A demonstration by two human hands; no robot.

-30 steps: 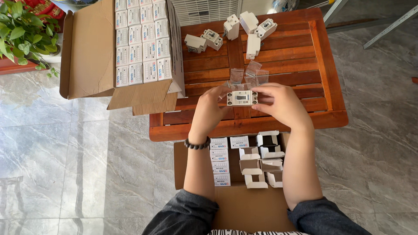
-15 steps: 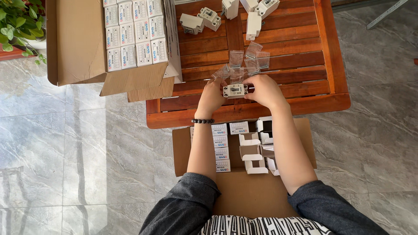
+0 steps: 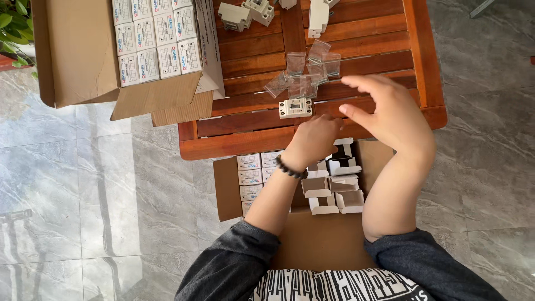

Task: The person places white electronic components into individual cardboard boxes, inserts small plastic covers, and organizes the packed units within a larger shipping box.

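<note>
Left hand: the left hand is curled in a loose fist at the near edge of the wooden table. I cannot tell if it holds anything.
Right hand: the right hand is wide open, fingers spread, above the table. It holds nothing.
White part: one small white switch part lies flat on the table, just past the left hand's knuckles and near the right hand's fingertips. No hand touches it.
Little bags: about six clear plastic bags lie in a loose pile just behind the white part.
More white parts: about four lie at the far edge of the table, partly cut off.
Big box: one open cardboard box holds rows of small white boxes. I see about twelve.
Lap box: one box below the table holds about four shut small boxes and about six open ones.
Might go wrong: the bags are light and could slide off if a hand sweeps by.
Might go wrong: the white part lies near the table edge. A bump from the fist could knock it down.
</note>
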